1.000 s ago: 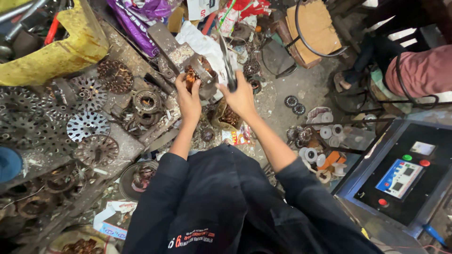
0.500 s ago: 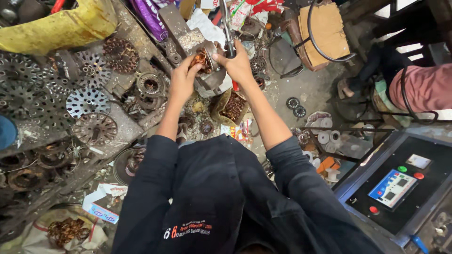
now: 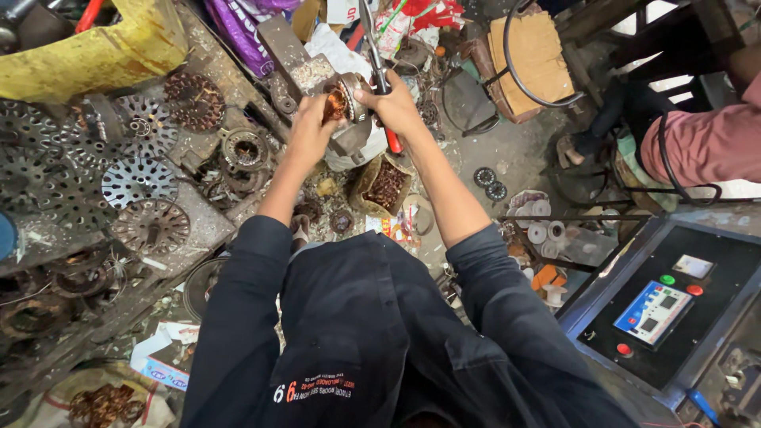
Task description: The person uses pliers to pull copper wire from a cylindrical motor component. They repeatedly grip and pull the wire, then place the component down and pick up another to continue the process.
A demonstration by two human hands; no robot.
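Two bare hands are raised at the far middle: the left hand (image 3: 307, 131) and the right hand (image 3: 394, 103). Between them is one round metal motor part with copper windings (image 3: 341, 99), and one long metal tool with a red grip (image 3: 379, 67) stands up through the right hand.

On the left, about six perforated round metal discs (image 3: 135, 178) lie spread out, with one large yellow curved casing (image 3: 95, 51) far beyond them.

On the floor to the right lie two small dark ring-shaped bearings (image 3: 490, 182) and about four white rolls of tape (image 3: 543, 226).

At the near right stands one dark control panel (image 3: 674, 309) bearing one green round button (image 3: 667, 279) and two red round buttons (image 3: 695, 290).
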